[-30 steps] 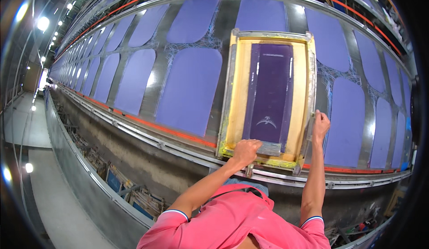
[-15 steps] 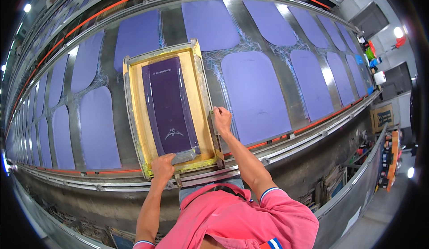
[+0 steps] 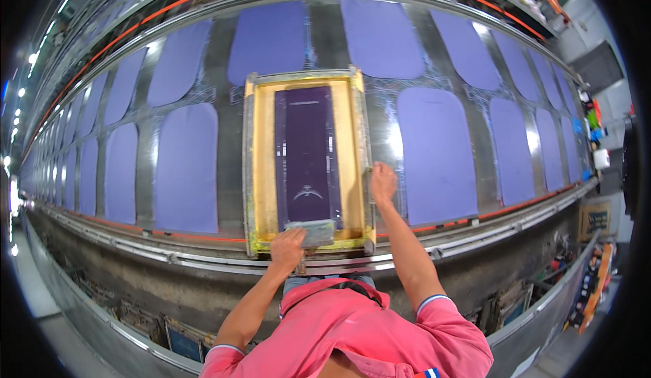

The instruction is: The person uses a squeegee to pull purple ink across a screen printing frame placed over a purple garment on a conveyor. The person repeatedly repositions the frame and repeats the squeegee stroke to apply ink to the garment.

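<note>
Printing frame point(image 3: 249, 161) sits on the long dark table point(image 3: 231, 161), at the near side, right in front of the person; left of it there's a pale purple panel point(image 3: 188, 168); left hand point(image 3: 288, 248) is curled at the left end of a grey scraper point(image 3: 321, 235), can't tell if it's actually gripping; dark purple middle point(image 3: 307, 147) lies beyond that; right hand point(image 3: 384, 183) is balled up against the frame's right edge, can't tell around what; then another purple panel point(image 3: 437, 151).
</note>
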